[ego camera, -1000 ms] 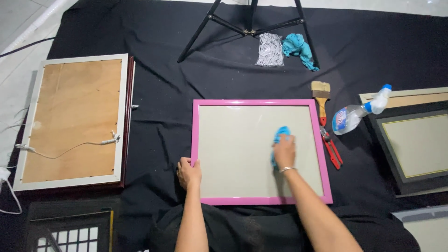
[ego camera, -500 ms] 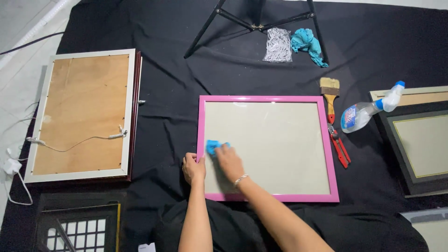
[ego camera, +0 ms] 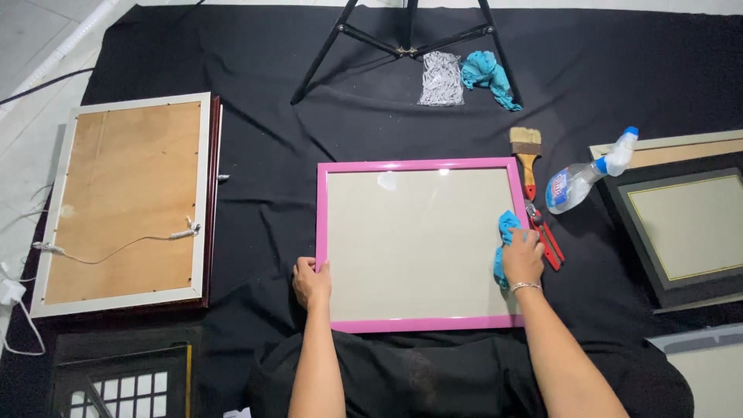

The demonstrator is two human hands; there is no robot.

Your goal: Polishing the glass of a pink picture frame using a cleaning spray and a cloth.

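A pink picture frame point(ego camera: 418, 164) with a pale glass pane lies flat on the black cloth in front of me. My left hand point(ego camera: 311, 282) grips its left rail near the bottom corner. My right hand point(ego camera: 523, 258) presses a blue cloth point(ego camera: 505, 231) onto the glass at the frame's right edge. A bracelet sits on that wrist.
Right of the frame lie a paintbrush point(ego camera: 526, 154), red pliers point(ego camera: 548, 241) and a spray bottle point(ego camera: 585, 176). Dark frames point(ego camera: 681, 232) lie at the right. A frame lying back-up point(ego camera: 128, 201) with a hanging cord is at the left. A tripod point(ego camera: 402, 35), white mesh point(ego camera: 442, 79) and another blue cloth point(ego camera: 486, 73) are at the far side.
My right hand has swept the blue cloth across the glass, from the right side to the left side and back to the right edge. My left hand stays on the left rail.
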